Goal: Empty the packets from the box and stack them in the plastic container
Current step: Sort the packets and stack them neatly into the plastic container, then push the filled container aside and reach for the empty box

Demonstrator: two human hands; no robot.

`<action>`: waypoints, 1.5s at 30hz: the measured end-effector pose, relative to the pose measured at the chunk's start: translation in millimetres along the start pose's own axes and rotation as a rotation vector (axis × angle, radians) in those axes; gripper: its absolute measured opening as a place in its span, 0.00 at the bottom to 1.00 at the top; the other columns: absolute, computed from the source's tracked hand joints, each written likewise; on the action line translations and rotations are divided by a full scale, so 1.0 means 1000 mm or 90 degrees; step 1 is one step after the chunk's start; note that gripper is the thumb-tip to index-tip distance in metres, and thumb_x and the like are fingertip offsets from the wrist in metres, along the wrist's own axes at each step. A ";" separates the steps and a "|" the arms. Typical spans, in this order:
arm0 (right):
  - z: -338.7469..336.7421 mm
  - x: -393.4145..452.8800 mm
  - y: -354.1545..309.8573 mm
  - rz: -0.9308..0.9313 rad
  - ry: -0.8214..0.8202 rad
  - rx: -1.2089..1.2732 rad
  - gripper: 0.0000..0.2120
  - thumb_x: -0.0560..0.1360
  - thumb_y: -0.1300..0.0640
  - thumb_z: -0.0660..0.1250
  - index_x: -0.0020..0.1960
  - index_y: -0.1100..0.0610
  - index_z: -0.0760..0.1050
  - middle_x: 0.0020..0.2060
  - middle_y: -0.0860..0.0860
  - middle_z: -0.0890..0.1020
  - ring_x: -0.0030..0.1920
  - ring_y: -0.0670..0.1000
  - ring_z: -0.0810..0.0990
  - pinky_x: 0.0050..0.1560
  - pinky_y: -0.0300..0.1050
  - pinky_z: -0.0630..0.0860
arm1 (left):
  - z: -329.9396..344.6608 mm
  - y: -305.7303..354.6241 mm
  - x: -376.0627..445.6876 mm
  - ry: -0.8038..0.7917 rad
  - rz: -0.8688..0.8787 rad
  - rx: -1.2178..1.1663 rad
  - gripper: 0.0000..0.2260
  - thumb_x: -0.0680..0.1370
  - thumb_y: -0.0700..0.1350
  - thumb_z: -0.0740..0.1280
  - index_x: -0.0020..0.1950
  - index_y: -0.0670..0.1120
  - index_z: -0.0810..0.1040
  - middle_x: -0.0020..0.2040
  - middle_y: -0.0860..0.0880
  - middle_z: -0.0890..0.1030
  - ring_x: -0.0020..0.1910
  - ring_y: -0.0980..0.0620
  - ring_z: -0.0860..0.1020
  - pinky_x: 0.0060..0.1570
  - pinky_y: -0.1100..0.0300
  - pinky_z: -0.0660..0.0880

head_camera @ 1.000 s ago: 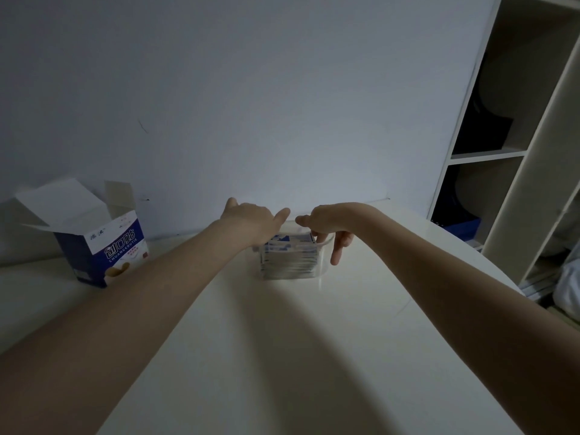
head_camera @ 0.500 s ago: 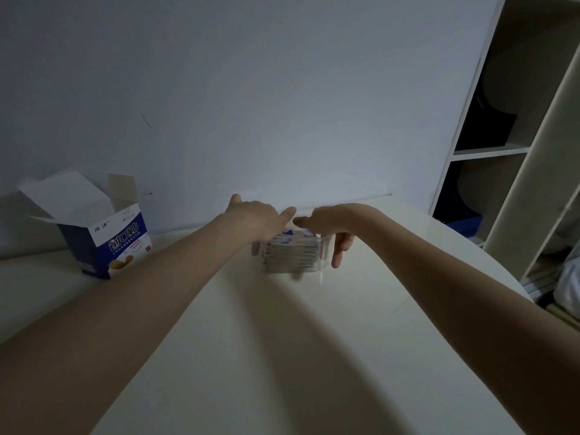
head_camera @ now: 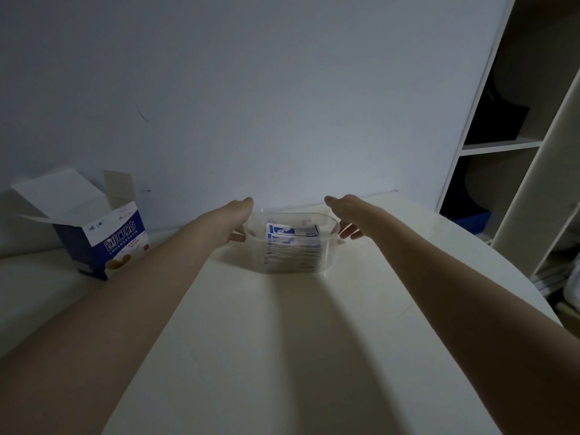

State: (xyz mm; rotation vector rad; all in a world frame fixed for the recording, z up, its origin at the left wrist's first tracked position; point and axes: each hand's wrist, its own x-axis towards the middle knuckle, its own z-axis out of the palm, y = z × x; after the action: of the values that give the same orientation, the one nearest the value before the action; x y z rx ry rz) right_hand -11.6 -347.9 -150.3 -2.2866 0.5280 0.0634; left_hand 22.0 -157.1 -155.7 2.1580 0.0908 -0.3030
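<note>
From my head camera, the plastic container (head_camera: 292, 243) sits on the white table (head_camera: 282, 356) near the wall, with the packets (head_camera: 293, 246) stacked inside it. My left hand (head_camera: 240, 219) is at its left end and my right hand (head_camera: 343, 218) at its right end, fingers reaching down beside the walls; I cannot tell whether they grip it or only touch. The box (head_camera: 103, 237) stands open, flaps up, well apart to the left.
</note>
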 end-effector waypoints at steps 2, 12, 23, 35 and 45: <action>0.003 0.003 0.001 0.013 -0.033 0.105 0.19 0.80 0.46 0.51 0.61 0.60 0.66 0.38 0.56 0.78 0.35 0.52 0.74 0.45 0.44 0.71 | 0.002 0.001 0.002 -0.012 -0.002 -0.073 0.13 0.81 0.52 0.50 0.57 0.46 0.66 0.36 0.47 0.76 0.32 0.52 0.69 0.32 0.61 0.62; -0.003 0.014 -0.013 -0.146 0.104 0.358 0.24 0.80 0.47 0.49 0.61 0.62 0.74 0.54 0.54 0.81 0.58 0.55 0.75 0.55 0.48 0.68 | -0.002 0.016 0.008 0.057 0.099 -0.264 0.22 0.82 0.55 0.45 0.61 0.45 0.71 0.46 0.46 0.77 0.44 0.49 0.74 0.54 0.58 0.71; -0.010 -0.052 -0.047 -0.465 0.095 -0.051 0.11 0.77 0.54 0.62 0.49 0.59 0.80 0.44 0.56 0.85 0.41 0.51 0.80 0.48 0.44 0.77 | -0.013 0.023 -0.027 0.153 0.316 -0.109 0.30 0.82 0.52 0.42 0.35 0.47 0.81 0.56 0.46 0.79 0.57 0.51 0.74 0.55 0.61 0.61; 0.020 -0.082 -0.012 -0.528 0.122 -0.401 0.21 0.70 0.56 0.71 0.60 0.57 0.70 0.58 0.54 0.78 0.57 0.56 0.75 0.56 0.50 0.72 | -0.003 0.000 -0.068 0.171 0.429 0.222 0.26 0.82 0.52 0.48 0.51 0.42 0.84 0.56 0.42 0.81 0.46 0.49 0.75 0.48 0.61 0.66; 0.051 -0.052 -0.023 -0.606 0.239 -0.449 0.22 0.72 0.58 0.68 0.63 0.58 0.66 0.55 0.56 0.78 0.53 0.57 0.76 0.53 0.48 0.70 | -0.014 -0.007 -0.060 0.201 0.424 0.285 0.23 0.83 0.50 0.48 0.57 0.43 0.81 0.53 0.43 0.81 0.47 0.46 0.77 0.48 0.60 0.68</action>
State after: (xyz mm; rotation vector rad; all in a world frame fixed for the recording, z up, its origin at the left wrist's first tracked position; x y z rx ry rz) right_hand -43.9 -280.0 -159.6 -3.0146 -0.5422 -0.7634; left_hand -34.1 -138.8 -138.3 2.5100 -0.5566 0.4432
